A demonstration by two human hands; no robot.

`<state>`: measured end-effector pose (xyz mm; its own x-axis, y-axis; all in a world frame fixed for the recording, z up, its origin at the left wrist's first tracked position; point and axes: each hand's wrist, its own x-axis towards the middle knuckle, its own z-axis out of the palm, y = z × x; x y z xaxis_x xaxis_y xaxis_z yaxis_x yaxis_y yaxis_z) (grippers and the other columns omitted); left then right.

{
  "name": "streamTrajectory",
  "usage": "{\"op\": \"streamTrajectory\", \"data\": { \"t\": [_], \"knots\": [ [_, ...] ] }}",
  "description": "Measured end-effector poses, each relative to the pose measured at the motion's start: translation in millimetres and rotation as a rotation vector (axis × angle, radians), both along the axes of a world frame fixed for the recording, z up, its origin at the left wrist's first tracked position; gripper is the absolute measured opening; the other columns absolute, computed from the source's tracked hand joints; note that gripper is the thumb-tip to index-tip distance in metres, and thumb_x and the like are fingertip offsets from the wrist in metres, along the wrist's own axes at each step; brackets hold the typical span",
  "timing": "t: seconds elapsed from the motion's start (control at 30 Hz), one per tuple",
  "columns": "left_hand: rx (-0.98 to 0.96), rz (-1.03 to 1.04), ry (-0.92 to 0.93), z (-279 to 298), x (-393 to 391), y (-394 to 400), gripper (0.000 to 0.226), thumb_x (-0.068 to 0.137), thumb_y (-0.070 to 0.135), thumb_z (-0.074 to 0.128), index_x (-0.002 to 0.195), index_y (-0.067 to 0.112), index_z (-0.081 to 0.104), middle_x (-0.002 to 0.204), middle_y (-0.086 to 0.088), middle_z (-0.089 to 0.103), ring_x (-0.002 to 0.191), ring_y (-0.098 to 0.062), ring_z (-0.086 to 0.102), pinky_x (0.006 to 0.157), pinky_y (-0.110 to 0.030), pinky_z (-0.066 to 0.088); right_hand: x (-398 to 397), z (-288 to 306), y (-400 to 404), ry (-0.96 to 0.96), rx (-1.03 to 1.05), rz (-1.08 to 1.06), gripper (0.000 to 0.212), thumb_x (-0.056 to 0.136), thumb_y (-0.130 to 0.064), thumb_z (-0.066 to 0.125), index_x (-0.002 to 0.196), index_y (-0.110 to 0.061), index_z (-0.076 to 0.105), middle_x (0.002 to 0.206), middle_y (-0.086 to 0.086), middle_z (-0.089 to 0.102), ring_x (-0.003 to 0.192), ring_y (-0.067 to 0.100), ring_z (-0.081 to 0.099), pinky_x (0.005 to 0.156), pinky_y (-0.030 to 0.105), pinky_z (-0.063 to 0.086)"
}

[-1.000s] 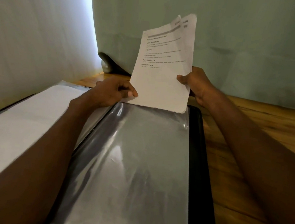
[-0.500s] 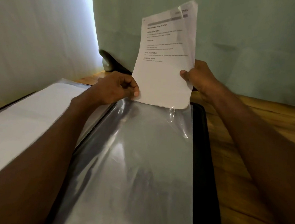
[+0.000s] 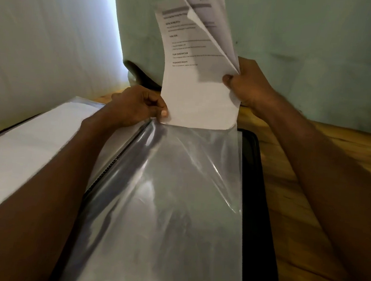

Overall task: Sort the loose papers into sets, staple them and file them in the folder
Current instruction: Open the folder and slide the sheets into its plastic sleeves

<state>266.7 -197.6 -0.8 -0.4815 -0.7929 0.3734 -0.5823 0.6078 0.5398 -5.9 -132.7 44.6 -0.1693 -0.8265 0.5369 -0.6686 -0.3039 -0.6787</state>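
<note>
- The wooden tabletop [image 3: 324, 173] carries an open black folder [image 3: 250, 167], which fills most of the view; a curtain [image 3: 298, 49] hangs behind it.
- The left page of the folder already shows a white sheet [image 3: 24, 145] inside its sleeve, partly hidden by the person's left arm.
- On the right page lies an empty clear plastic sleeve [image 3: 175, 195], glossy and creased, its open mouth at the far end.
- The set of papers [image 3: 197, 92] stands nearly upright above that mouth, its bottom edge just at or inside the opening; how far it has gone in cannot be told.
- The right hand [image 3: 248, 85] is clamped on the right edge of the papers, thumb in front, fingers behind.
- The left hand [image 3: 138, 107] has its fingers curled, pinching the near left corner of the sleeve's mouth to hold it open.
- At the top right, the front sheet has peeled away from the one behind. No staple is visible.
- Likely trouble: the bottom corners could catch on the clinging film and crumple, since the sleeve looks slack and wrinkled.
- If the sheets fan further, one may slide in while another stays outside.
- Pushing from one edge only could skew the set and jam it.
</note>
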Motion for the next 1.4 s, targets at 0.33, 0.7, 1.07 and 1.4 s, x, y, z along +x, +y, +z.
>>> {"op": "streamTrajectory", "data": {
  "t": [0.33,0.7,1.07,1.4],
  "knots": [
    [0.0,-0.033,0.125,-1,-1,3,0.009,0.093,0.019,0.076,0.087,0.025,0.078,0.085,0.001,0.078,0.087,-0.026,0.074,0.092,-0.027,0.054,4,1,5,-0.126,0.034,0.051,0.028,0.099,0.004,0.048,0.113,-0.018,0.058,0.105,0.006,0.062,0.075,-0.001,0.056,0.059,0.005,0.047],
    [-0.022,0.005,-0.126,-2,12,-5,0.034,0.094,0.005,0.066,0.091,0.037,0.076,0.098,0.014,0.076,0.105,-0.013,0.065,0.114,-0.058,0.035,3,4,3,0.015,0.064,0.015,0.03,0.1,0.001,0.049,0.127,-0.003,0.062,0.107,0.009,0.062,0.074,-0.001,0.054,0.059,0.003,0.045],
    [-0.018,0.116,-0.128,-8,-2,-6,0.014,0.094,0.016,0.07,0.093,0.027,0.077,0.105,0.01,0.074,0.113,-0.022,0.062,0.114,-0.057,0.035,-23,-48,1,-0.65,0.488,0.119,0.039,0.101,0.001,0.056,0.14,-0.002,0.056,0.133,0.015,0.066,0.119,0.031,0.065,0.094,0.041,0.057],
    [0.029,0.064,0.003,-10,-6,-2,0.021,0.09,0.005,0.074,0.099,0.023,0.08,0.098,0.005,0.077,0.098,-0.014,0.069,0.108,-0.046,0.048,-46,-55,4,-0.637,0.586,0.483,0.055,0.093,0.011,0.058,0.144,-0.009,0.054,0.135,0.011,0.067,0.124,0.03,0.064,0.102,0.04,0.055]
  ]
}}
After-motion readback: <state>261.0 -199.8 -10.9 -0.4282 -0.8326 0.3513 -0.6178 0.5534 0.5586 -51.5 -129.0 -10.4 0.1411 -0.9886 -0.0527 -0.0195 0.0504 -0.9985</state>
